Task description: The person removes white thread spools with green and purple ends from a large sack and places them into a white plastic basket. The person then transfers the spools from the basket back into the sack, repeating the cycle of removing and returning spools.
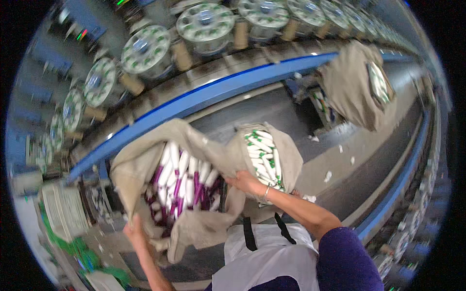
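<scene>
A wide beige cloth sack [199,230] gapes in front of me, filled with white yarn bobbins [175,165] wound on purple tubes. At its near left corner my left hand [135,231] is closed on the cloth edge. My right hand [246,182] grips the opposite side of the rim, with its fingers partly hidden in the folds. Just beyond that hand stands a second beige sack [290,154], holding white bobbins on green tubes [263,157]. The cloth between the two sacks touches.
Spinning machinery with round bobbin holders [205,23] runs along the far side behind a blue rail [218,83]. Another cloth-covered load [357,82] stands at far right. White scraps [328,176] litter the floor. A pale crate [63,211] and green material [80,250] lie left.
</scene>
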Motion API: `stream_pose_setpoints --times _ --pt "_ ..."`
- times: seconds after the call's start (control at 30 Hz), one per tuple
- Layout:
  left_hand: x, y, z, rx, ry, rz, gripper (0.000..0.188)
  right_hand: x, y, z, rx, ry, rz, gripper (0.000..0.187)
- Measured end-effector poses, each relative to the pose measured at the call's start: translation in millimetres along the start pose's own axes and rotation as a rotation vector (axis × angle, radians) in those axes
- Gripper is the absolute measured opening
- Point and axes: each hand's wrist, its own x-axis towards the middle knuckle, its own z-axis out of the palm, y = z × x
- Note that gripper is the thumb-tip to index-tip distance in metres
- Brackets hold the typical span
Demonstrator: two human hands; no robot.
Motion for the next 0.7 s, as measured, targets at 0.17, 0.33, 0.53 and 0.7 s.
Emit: stream_pose_setpoints --times 0.17,0.33,0.53,0.7 --pt "-82.1 87.5 38.8 -0.29 0.192 0.252 0.032 -76.5 -1.0 -95.1 0.187 0.012 -0.138 0.064" --pt "-206.3 206.3 123.1 -0.416 0.06 0.526 0.031 -167.8 9.4 -249.7 0.402 0.239 -0.393 0.062" --pt "-358.7 350.0 188.6 -0.587 -0.069 0.773 0.03 -308.1 28.4 -445.6 0.253 0.521 -0.543 0.044" --pt "-417.3 462.4 279.1 -0.759 -0.26 1.047 0.03 -344.3 23.0 -658.2 0.096 1.231 -0.544 0.05"
